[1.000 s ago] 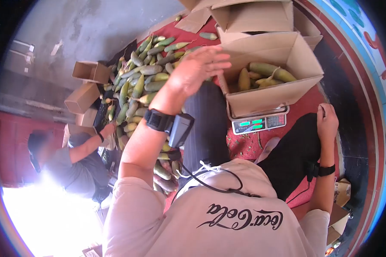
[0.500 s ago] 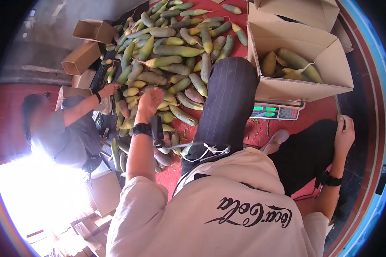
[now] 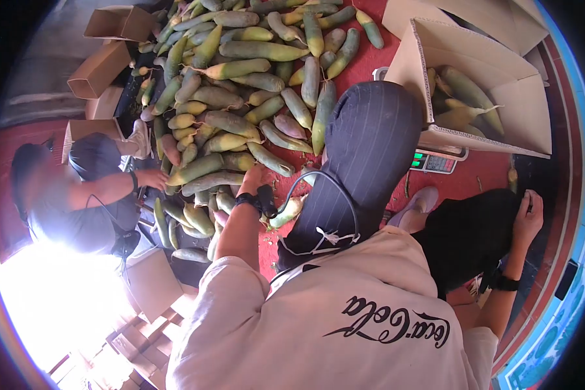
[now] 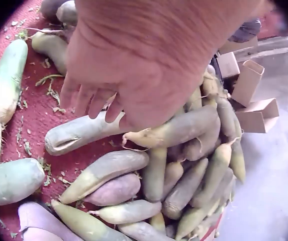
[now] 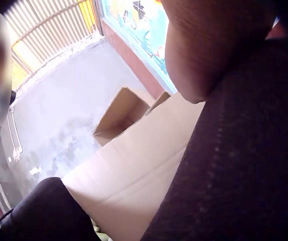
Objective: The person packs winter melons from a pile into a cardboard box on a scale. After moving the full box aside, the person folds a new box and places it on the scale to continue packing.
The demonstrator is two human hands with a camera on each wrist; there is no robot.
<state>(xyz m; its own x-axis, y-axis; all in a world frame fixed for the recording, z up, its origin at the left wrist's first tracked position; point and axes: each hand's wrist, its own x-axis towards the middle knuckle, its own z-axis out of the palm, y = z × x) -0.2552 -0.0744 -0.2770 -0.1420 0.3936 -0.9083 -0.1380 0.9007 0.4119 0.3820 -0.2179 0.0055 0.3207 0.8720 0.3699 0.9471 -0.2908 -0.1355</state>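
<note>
Partly hidden, the left hand [image 3: 255, 177] dips into a heap of long grey-green radishes [image 3: 240, 71].

Its thumb is out of sight; the slightly bent fingers spread at a cracked, pale green radish [image 4: 71, 136], contact unclear, with red carpet [image 4: 38, 118] beside it. Dark cloth cuts off the right hand [image 3: 528, 218] in its wrist view; overhead, its loosely curled fingers rest by the black-trousered knee [image 3: 500, 208], well apart from the open cardboard box [image 3: 494, 140].

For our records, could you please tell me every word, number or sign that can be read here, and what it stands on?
"Coca-Cola", upside down in the head view, on the pale shirt.
The green display and keypad of the scale: too small and blurred to read.
</note>
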